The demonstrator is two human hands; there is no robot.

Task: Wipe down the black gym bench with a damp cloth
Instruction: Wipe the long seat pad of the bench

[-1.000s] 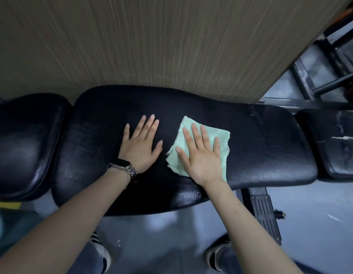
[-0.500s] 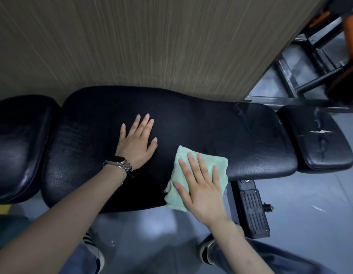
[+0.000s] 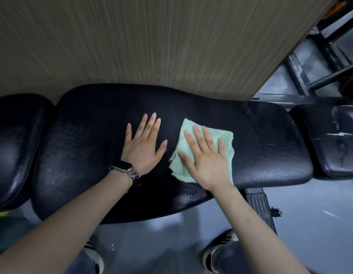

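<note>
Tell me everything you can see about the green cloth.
The cloth is pale mint green, soft and fuzzy like terry, folded into a rough square with layered edges at its near left corner. It lies flat on the middle bench pad. The right hand presses on it with straight, spread fingers, covering its centre. The left hand lies beside it, apart.

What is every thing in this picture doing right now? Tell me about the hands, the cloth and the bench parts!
left hand: flat, fingers spread, resting on the bench.
right hand: flat, fingers straight, pressing the cloth down.
green cloth: folded, lying on the bench under the right hand.
long bench pad: black, creased, worn at its right end.
small right pad: surface cracked and torn.
left pad: shiny, no tear showing.
watch: strapped on the left wrist.
</note>
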